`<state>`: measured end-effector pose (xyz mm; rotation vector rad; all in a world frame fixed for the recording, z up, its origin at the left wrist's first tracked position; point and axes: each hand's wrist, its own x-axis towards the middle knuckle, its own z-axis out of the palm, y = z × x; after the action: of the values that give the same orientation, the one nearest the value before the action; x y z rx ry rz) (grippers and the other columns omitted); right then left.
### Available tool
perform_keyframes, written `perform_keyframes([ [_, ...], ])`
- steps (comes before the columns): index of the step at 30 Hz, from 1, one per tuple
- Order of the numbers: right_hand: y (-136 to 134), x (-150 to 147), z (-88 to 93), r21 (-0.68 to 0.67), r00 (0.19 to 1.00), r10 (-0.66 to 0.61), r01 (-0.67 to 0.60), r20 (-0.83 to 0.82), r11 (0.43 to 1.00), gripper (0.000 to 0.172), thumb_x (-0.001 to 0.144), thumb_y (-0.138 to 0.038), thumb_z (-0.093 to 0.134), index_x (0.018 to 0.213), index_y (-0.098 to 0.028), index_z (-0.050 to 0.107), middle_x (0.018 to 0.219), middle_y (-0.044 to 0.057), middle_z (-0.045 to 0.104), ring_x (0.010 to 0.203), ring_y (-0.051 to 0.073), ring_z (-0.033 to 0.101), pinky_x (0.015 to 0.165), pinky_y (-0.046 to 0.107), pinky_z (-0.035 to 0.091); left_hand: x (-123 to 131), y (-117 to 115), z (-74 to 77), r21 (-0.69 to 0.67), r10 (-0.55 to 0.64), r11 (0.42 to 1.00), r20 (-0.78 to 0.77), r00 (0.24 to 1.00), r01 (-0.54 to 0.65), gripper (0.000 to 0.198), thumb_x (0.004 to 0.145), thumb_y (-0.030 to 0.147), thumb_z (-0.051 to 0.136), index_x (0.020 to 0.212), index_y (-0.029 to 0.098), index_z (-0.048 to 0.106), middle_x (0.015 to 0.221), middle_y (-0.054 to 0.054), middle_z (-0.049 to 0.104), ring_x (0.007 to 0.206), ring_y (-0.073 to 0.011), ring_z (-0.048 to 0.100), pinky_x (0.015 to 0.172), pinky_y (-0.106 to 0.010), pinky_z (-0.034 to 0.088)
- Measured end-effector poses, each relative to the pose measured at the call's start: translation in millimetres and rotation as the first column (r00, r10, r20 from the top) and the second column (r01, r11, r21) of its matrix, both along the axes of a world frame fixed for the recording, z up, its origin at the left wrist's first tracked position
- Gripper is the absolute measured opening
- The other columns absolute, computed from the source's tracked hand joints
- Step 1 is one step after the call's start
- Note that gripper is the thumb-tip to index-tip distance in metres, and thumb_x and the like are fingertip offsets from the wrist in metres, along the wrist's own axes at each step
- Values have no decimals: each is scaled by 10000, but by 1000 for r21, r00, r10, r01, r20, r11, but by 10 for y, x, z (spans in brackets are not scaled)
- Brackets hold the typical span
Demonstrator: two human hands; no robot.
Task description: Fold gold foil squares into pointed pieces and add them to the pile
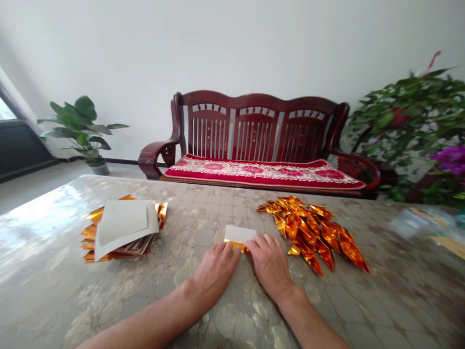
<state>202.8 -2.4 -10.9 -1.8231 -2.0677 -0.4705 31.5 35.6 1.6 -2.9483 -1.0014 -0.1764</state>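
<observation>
A small sheet of foil paper (240, 233), white on top with a gold strip folded over along its near edge, lies on the table in front of me. My left hand (218, 266) presses on the left part of that gold strip, fingers closed together. On the right end of the strip, my right hand (269, 259) has its fingers curled over the paper; the fingertips are partly hidden. To the right is a heap of folded gold foil ingots (305, 228). Over on the left sits a stack of foil paper sheets (125, 228), white sides up with gold edges showing.
The table (203, 310) has a patterned, shiny cover. Clear plastic bags (423, 222) lie at its right end. Beyond the far edge stands a dark red wooden bench (254, 131) with a red floral seat cover. Potted plants (85, 126) flank it.
</observation>
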Motion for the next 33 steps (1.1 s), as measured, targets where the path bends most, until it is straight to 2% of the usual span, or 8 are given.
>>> perform_keyframes([
  [4,-50,-14,21,-2,991,134,-134,-4,991,49,890,-203,670,892,-251,664,855,-4,646,849,197,518,759,331,305,38,-46,5,26,37,999,-22,999,-36,267,930,72,458,1157,136,581,1059,-113,622,995,-264,600,851,-400,544],
  [7,-88,-22,21,-16,987,160,-160,3,987,74,912,-178,635,897,-241,672,846,1,658,821,185,530,744,322,300,41,-56,13,28,23,999,-34,999,-22,249,919,63,465,1120,116,603,1052,-122,628,988,-273,608,843,-417,552],
  [13,-145,31,-2,16,994,107,-107,14,994,171,914,-138,604,800,-236,683,793,4,666,772,179,539,715,329,281,8,-54,4,86,41,996,-73,996,-35,266,900,32,472,1112,85,624,1047,-145,638,994,-280,617,825,-406,549],
  [20,-158,103,-15,69,999,37,-36,-8,997,216,872,-102,614,696,-219,658,719,4,650,732,177,533,716,346,272,-57,-75,7,143,114,985,-123,986,-96,261,886,28,478,1079,78,646,981,-143,645,900,-282,617,752,-395,525],
  [26,-150,95,-32,80,1000,14,-13,-19,997,234,837,-46,578,683,-206,650,714,15,636,724,180,529,716,340,283,-156,113,50,3,99,995,-40,994,-99,208,927,89,481,1017,145,660,982,-100,664,919,-255,620,815,-381,482],
  [27,-144,93,-38,81,1000,14,-13,-22,997,241,832,-35,571,682,-205,651,713,16,633,722,180,528,716,339,285,-172,164,60,-20,111,994,9,994,-110,212,944,113,470,1015,169,661,978,-84,665,926,-244,617,833,-372,472],
  [29,-133,89,-49,83,999,13,-10,-35,996,251,826,-20,561,689,-208,657,719,17,631,730,180,530,721,336,290,-190,249,82,-33,211,977,93,973,-209,231,982,182,432,1013,194,660,974,-75,655,932,-238,608,842,-366,459],
  [33,-115,77,-49,73,998,7,-3,-60,997,259,838,-24,548,722,-217,677,750,22,642,758,185,537,730,333,297,-151,303,106,-68,342,940,151,928,-335,235,990,281,431,1020,187,644,999,-83,627,979,-244,587,858,-359,444],
])
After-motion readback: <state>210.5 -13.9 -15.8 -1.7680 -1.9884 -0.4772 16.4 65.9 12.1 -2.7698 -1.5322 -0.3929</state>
